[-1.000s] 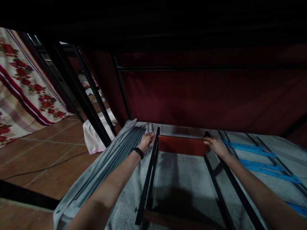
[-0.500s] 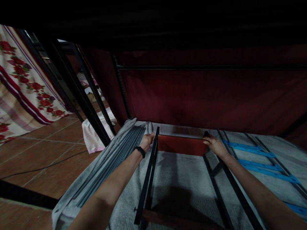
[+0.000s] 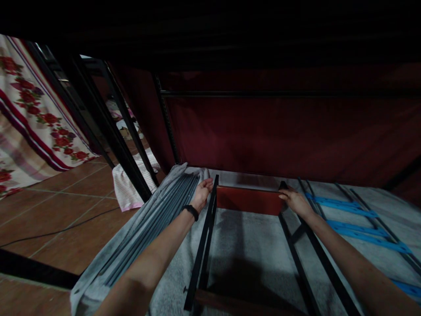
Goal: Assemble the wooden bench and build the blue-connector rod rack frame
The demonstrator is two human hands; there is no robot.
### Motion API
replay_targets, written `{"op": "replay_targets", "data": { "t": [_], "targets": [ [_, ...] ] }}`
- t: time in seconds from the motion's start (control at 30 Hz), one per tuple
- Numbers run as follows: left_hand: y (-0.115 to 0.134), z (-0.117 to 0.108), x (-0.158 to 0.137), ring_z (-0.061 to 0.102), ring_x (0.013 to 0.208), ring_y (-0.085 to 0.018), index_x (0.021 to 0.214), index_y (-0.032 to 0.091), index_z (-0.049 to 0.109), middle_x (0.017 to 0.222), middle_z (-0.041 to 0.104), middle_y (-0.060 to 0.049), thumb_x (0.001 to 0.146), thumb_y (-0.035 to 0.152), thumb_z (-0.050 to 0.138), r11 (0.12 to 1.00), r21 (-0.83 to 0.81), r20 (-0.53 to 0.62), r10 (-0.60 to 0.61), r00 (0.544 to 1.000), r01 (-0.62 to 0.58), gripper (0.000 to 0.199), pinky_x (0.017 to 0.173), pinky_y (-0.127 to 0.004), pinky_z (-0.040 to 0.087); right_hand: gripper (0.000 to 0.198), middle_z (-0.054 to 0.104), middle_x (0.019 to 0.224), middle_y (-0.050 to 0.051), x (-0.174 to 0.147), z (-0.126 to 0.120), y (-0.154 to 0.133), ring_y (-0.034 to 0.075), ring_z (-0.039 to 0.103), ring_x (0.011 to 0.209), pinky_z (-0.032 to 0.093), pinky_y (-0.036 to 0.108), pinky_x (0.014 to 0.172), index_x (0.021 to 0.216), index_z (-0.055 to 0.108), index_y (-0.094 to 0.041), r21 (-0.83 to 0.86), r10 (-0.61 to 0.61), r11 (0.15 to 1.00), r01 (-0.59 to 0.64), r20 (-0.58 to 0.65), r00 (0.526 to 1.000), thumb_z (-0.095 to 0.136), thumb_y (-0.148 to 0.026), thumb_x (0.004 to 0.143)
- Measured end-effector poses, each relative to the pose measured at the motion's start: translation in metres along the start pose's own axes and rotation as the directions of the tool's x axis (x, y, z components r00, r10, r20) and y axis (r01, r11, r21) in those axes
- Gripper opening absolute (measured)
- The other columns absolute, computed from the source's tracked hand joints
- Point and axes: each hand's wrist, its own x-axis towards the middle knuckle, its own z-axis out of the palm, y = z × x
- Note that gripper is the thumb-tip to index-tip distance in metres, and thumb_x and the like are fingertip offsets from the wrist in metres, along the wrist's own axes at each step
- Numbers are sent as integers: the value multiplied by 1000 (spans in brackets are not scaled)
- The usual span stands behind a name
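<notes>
A black metal frame [image 3: 199, 259] lies on a grey blanket, with a reddish-brown board [image 3: 248, 200] spanning its far end and a darker board [image 3: 243, 303] across its near end. My left hand [image 3: 203, 193], with a black wristband, is at the outer side of the frame's left bar near the far end. Its fingers are curled together; anything small between them is hidden. My right hand [image 3: 292, 199] grips the frame's far right corner beside the reddish-brown board. A bolt [image 3: 186, 289] sticks out of the left bar near its close end.
Grey rods [image 3: 158, 219] lie bundled on the blanket [image 3: 177, 267] at left. Black bars with blue pieces [image 3: 358, 237] lie at right. Dark posts [image 3: 98, 114] and a low overhead structure surround the area, with a maroon cloth [image 3: 279, 136] behind.
My left hand has turned slightly at the wrist, its fingers lifting and shifting a little toward the left bar's top. My right hand stays at the corner.
</notes>
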Motion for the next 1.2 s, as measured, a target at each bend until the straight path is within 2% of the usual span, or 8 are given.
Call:
{"op": "replay_targets", "data": {
  "t": [0.2,0.37,0.47,0.67,0.83,0.93,1.03,1.2],
  "targets": [
    [0,6,-3,54,54,-12,87,15,65,65,62,-3,79,22,71,998,30,-53,-52,997,54,12,51,-22,41,31,74,110,10,1,0,1,26,69,104,55,39,91,109,74,-21,-3,-10,1000,10,9,1000,48,-30,94],
    [0,0,-3,59,60,-11,100,18,65,71,64,-1,80,27,71,997,-3,-37,-75,997,75,22,56,-21,44,30,75,111,8,1,1,1,27,67,110,54,41,96,108,74,-22,-11,-25,1000,25,6,1000,49,-28,94],
    [-1,-3,-1,51,51,-9,87,14,64,59,57,1,80,32,71,994,-4,-26,-108,994,108,20,52,-21,40,31,74,114,9,1,1,1,27,67,110,54,39,95,111,73,-21,-3,-19,1000,20,13,1000,48,-28,94],
    [0,-5,-1,58,60,-9,88,15,64,70,62,0,75,25,77,996,-62,26,-60,998,61,21,62,-21,46,29,74,112,9,0,1,1,26,70,104,56,39,91,109,74,-22,10,-6,1000,6,-8,1000,51,-28,93],
    [-3,-7,-3,50,51,-8,72,15,62,58,56,1,72,28,78,998,-40,52,-44,998,47,21,54,-21,40,29,75,108,8,0,-1,0,26,70,103,56,39,92,108,74,-23,21,-19,1000,19,-18,1000,51,-28,92],
    [-2,-9,-5,57,60,-10,82,15,67,66,63,-1,69,18,77,998,-56,91,2,996,3,17,60,-21,44,30,75,109,8,0,-1,0,27,68,107,55,40,95,108,74,-22,7,-26,1000,26,-10,1000,49,-30,93],
    [-2,-12,-6,60,64,-11,91,17,66,73,66,-2,72,24,77,999,-39,95,-2,995,5,24,61,-21,45,31,74,111,10,0,0,0,28,68,108,54,42,97,109,74,-20,-3,-24,1000,24,1,1000,48,-30,94],
    [-8,-7,-4,49,52,-8,73,16,61,59,56,1,76,29,74,1000,18,109,4,994,-6,19,52,-20,38,32,74,112,10,-1,1,2,29,67,110,53,44,97,110,74,-21,5,-22,1000,22,3,1000,48,-29,94]
  ]
}}
